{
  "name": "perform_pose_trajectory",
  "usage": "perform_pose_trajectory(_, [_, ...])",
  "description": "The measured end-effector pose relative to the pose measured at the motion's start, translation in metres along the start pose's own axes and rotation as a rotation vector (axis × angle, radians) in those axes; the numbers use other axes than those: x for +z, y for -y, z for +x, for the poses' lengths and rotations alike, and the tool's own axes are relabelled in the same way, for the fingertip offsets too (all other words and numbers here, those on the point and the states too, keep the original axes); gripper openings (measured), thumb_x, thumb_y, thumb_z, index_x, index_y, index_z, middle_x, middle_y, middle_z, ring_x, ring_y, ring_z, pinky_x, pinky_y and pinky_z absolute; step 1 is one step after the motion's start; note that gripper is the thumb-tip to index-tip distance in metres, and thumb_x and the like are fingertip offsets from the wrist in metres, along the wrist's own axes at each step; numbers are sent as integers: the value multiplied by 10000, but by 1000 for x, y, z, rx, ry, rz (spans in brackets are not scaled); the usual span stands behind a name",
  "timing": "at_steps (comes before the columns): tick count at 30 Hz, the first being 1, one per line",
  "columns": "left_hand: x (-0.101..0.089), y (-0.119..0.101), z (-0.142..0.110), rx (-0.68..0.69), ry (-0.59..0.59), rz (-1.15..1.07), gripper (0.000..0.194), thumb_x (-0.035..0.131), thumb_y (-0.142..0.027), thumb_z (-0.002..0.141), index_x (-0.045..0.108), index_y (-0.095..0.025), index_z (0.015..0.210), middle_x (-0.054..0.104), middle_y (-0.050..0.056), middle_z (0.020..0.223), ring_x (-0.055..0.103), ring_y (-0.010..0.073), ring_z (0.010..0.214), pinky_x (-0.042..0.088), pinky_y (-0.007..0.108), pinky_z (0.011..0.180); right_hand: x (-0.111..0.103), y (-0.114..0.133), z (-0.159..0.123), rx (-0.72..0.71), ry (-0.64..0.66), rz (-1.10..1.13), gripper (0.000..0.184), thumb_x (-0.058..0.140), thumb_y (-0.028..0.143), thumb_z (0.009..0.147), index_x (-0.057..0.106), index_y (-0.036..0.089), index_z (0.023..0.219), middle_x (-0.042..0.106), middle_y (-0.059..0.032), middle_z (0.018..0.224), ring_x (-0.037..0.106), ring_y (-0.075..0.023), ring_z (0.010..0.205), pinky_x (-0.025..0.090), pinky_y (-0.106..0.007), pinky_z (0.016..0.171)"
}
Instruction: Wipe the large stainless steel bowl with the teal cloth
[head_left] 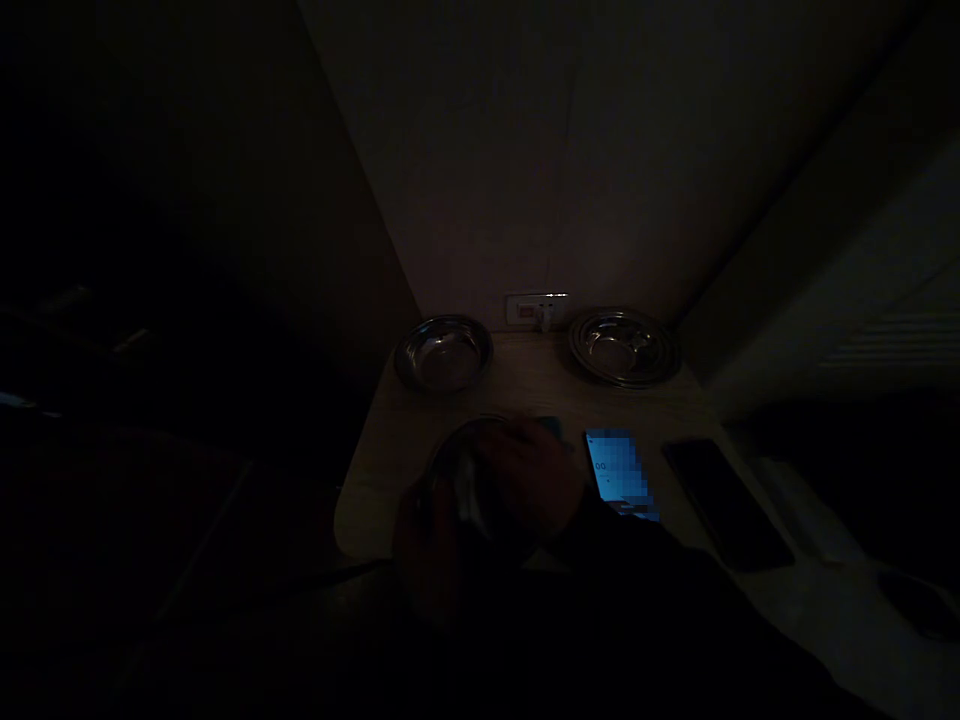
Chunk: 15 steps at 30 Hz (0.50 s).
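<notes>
The scene is very dark. A shiny metal bowl (469, 490) is at the near part of the small wooden table, tilted, with my hands on it. My left hand (427, 545) is closed around its near left side. Across its upper right side lies my right hand (532, 475), fingers bent over the bowl; what they hold, if anything, is too dark to make out. Just beyond the right knuckles a bluish-green patch (553, 426) shows, perhaps cloth.
Another metal bowl (444, 354) stands at the back left of the table (525, 375). Several stacked metal dishes (624, 348) are at the back right. A lit phone (621, 472) and a dark phone (726, 505) lie to the right. A wall socket (536, 309) is behind.
</notes>
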<state>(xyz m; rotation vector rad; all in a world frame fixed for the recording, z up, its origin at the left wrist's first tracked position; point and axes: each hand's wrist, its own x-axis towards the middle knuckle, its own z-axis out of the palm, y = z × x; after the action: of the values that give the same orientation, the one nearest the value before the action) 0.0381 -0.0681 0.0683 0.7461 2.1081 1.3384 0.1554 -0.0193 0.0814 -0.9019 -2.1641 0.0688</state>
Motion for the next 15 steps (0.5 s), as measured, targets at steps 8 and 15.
perform_pose_trajectory(8, [0, -5, 0, -74, 35, 19, 370, 510, -472, 766, 612, -176, 964, 689, 104, 961, 639, 244, 874, 498, 353, 755, 7, -8, -2, -50, -41, 27, 227, 486, 145, 881, 676, 178, 1001, 716, -48, 990, 581, -201, 867, 521, -318, 730])
perform_pose_trajectory(15, [0, -3, 3, -66, 51, 33, 383, 508, -491, 753, 612, -177, 947, 689, 103, 957, 638, 249, 871, 497, 361, 759, 14, 7, -23, 84, -47, 87, 239, 497, 169, 894, 659, 230, 1060, 698, -16, 1060, 571, -187, 943, 520, -309, 787])
